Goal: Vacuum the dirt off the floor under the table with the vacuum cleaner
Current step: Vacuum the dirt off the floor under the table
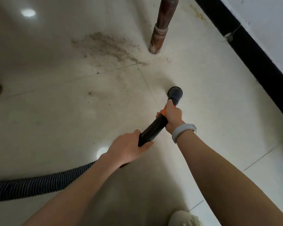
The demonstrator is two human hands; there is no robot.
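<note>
Left hand (pixel 129 148) grips the rear of the black vacuum tube (pixel 151 130), right hand (pixel 172 115) wraps it nearer the nozzle (pixel 175 92) — nozzle low over the tile; dirt (pixel 108 46) farther at eleven o'clock, beside the table leg (pixel 160 30)

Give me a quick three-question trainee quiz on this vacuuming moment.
1. True or false: the nozzle is on the main dirt patch.
2. Which hand grips the black tube nearer the nozzle?
3. The table leg stands: A) left of the dirt patch, B) right of it, C) on it.

Key: 1 false, it sits on cleaner tile nearer the person; 2 the right hand, the left hand is farther back; 3 B.
</note>
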